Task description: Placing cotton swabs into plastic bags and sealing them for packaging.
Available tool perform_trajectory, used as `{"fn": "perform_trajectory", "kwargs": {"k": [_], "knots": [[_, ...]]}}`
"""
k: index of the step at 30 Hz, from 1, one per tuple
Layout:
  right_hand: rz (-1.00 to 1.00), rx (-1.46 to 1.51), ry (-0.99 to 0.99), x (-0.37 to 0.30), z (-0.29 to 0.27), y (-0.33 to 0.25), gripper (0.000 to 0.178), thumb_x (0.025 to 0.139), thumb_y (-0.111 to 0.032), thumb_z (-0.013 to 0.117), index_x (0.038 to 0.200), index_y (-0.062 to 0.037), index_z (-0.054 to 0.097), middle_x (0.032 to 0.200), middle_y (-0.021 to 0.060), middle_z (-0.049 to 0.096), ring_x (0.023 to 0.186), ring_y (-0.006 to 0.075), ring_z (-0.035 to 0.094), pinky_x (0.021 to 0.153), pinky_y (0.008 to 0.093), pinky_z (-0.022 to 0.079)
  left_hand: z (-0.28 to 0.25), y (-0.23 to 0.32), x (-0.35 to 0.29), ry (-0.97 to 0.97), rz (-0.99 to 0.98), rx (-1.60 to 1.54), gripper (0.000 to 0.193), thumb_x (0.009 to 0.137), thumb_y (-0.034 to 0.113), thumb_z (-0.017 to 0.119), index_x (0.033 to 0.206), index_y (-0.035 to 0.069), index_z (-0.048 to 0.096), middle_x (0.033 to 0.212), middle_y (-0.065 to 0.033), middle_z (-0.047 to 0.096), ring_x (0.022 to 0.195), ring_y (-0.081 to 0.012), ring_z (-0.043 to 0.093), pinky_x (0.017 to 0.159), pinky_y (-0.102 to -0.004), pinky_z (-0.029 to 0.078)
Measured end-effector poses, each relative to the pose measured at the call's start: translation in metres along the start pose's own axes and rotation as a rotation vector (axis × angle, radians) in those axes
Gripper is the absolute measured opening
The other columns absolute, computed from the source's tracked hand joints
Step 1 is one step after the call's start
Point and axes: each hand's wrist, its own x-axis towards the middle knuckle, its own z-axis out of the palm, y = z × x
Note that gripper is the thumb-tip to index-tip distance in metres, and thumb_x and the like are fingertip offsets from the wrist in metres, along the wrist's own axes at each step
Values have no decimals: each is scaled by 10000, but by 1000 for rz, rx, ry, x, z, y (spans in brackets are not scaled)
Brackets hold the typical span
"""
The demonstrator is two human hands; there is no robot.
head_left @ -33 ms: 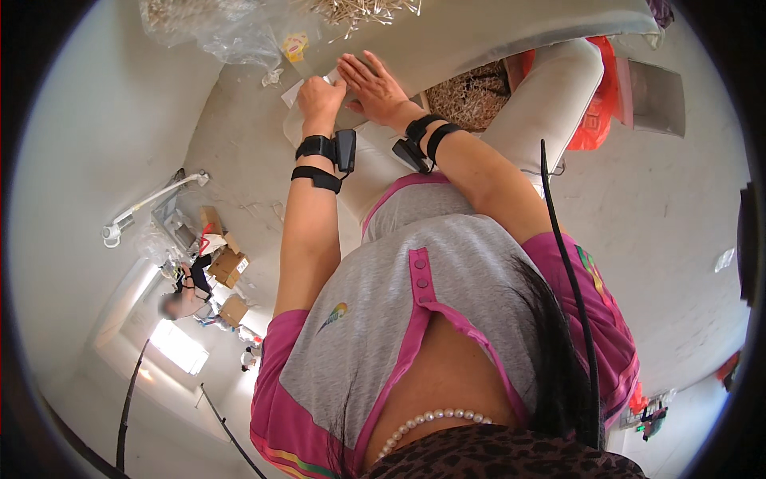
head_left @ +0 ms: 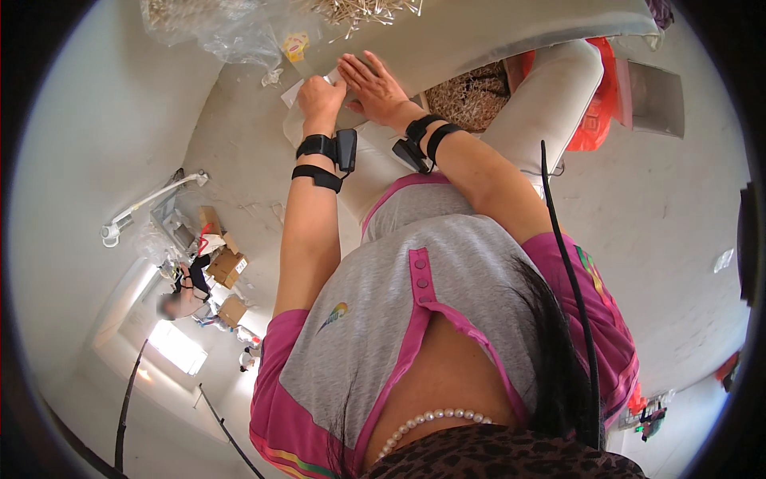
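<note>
At the table edge, my left hand (head_left: 321,97) is curled into a fist, its fingers hidden from above. Beside its knuckles shows a pale, flat piece (head_left: 293,94) of what looks like paper or plastic; whether the fist grips it I cannot tell. Touching or almost touching this fist, my right hand (head_left: 375,92) lies palm down with fingers stretched out. A heap of cotton swabs (head_left: 359,11) rests on the grey table (head_left: 495,36) beyond my hands, next to a clear plastic bag (head_left: 239,40) and a small yellow label (head_left: 295,46).
Below the table, a container of cotton swabs (head_left: 471,97) stands beside my right leg (head_left: 550,88). A red plastic bag (head_left: 594,120) and a grey bin (head_left: 656,97) are farther right. Cardboard boxes (head_left: 227,267) and another person (head_left: 187,297) are at the left.
</note>
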Motion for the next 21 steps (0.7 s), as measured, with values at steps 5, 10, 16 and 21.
{"fn": "perform_trajectory", "kwargs": {"k": [5,10,16,21], "knots": [[-16,49,12,1,-2,-2,815,933,-544,531,1556,-74,295,1640,45,246,1538,195,125,1256,450,20,5,-4,4,-28,24,74,358,782,305,701,921,-21,753,974,-260,717,965,-395,705,865,-445,567],[-20,30,-10,1,-3,-1,811,941,-543,522,1556,-66,294,1642,52,242,1539,200,123,1253,450,27,5,0,6,-28,12,49,352,795,292,701,955,-18,747,996,-253,717,983,-393,701,875,-447,563],[-29,-10,-3,2,-3,-4,798,962,-548,491,1557,-57,288,1641,56,244,1539,199,126,1252,451,31,16,-21,6,33,36,-64,304,784,256,696,918,-13,740,971,-253,714,951,-410,694,853,-465,556],[-25,-31,-20,4,-5,-6,789,975,-551,465,1559,-53,282,1639,55,250,1537,194,130,1251,453,39,29,-44,4,97,113,-235,238,767,210,682,863,-4,721,860,-234,713,852,-420,693,799,-484,550]]}}
